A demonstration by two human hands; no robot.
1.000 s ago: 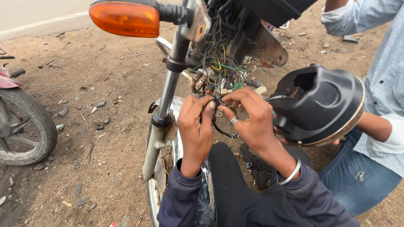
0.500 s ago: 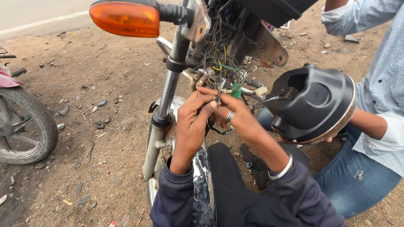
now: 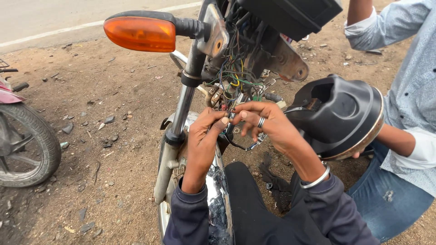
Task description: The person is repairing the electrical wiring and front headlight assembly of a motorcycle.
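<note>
Beside a dirt roadside, a person's left hand (image 3: 206, 136) and right hand (image 3: 265, 124) are pinching thin wires (image 3: 234, 97) hanging below a motorcycle's orange indicator (image 3: 140, 34); tugging too hard could snap one. Another person is steadying the black headlight shell (image 3: 338, 118).

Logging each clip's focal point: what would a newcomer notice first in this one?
First, the tangle of coloured wires at the motorcycle's front, with the left hand and the ringed right hand pinching at them just below. Next, the orange turn signal at upper left, and the black headlight housing a second person supports at right.
</note>
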